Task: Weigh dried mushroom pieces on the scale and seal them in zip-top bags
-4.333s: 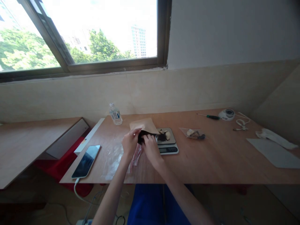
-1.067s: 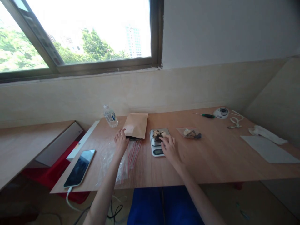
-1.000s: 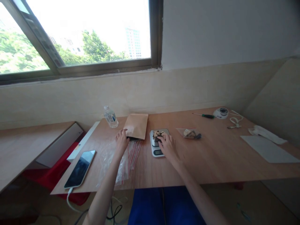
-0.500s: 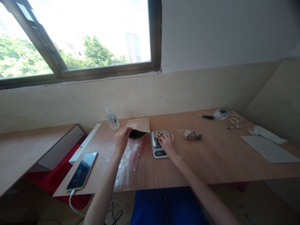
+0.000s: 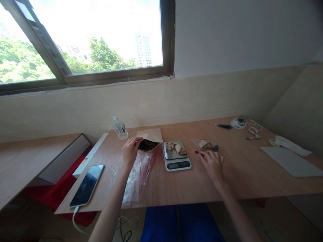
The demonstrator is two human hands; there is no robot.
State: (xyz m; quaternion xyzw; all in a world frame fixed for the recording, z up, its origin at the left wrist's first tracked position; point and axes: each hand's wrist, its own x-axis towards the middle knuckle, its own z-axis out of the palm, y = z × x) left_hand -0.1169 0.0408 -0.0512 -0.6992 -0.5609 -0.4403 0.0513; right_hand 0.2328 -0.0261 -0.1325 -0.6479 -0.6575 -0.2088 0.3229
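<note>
My left hand is closed on the edge of a brown paper pouch, whose dark mouth gapes toward me; its contents are too dark to make out. Between my hands stands a small digital scale with several dried, pale and brown slices on its metal plate. Right of the scale, my right hand pinches a small dark brown piece just above the table. Just beyond those fingers lies a clear zip bag with several dried pieces in it, partly hidden by the hand.
Clear zip bags lie near the front edge, with a charging phone to their left. A water bottle stands at the back. Toward the right are a screwdriver, a white dome camera and a white sheet.
My right hand has moved right, from the scale's plate to in front of the zip bag, and now pinches a dark piece. My left hand stays on the pouch.
</note>
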